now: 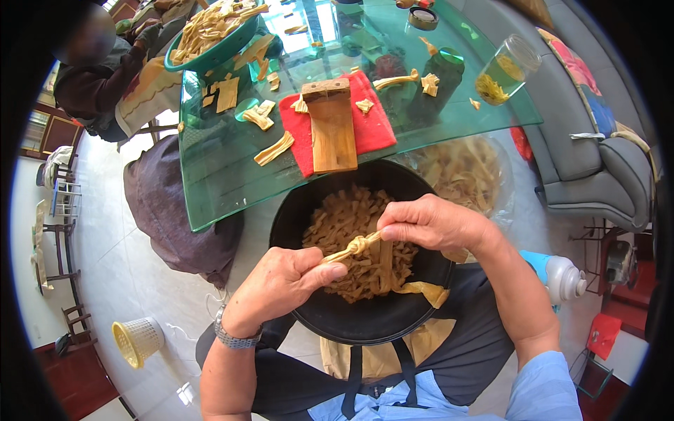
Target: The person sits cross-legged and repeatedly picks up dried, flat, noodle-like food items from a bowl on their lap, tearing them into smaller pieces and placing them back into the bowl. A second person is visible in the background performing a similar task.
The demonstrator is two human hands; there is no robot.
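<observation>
My left hand [281,281] and my right hand [435,221] each pinch one end of a pale-yellow food strip [359,245]. It is stretched between them, with a knot in its middle. Right below lies a round black basin [295,210] resting over my lap, holding a heap of brownish-yellow cut strips [351,210]. A longer, wider strip [425,291] hangs across the basin's near right rim. What kind of food the strips are, I cannot tell for sure.
Ahead stands a glass table [232,168] with a wooden block [333,133] on a red cloth [375,123], scattered strip pieces, a teal bowl of strips [210,52] and a glass jar [507,70]. A plastic bag [470,168] lies beyond the basin. Another person [98,84] sits far left.
</observation>
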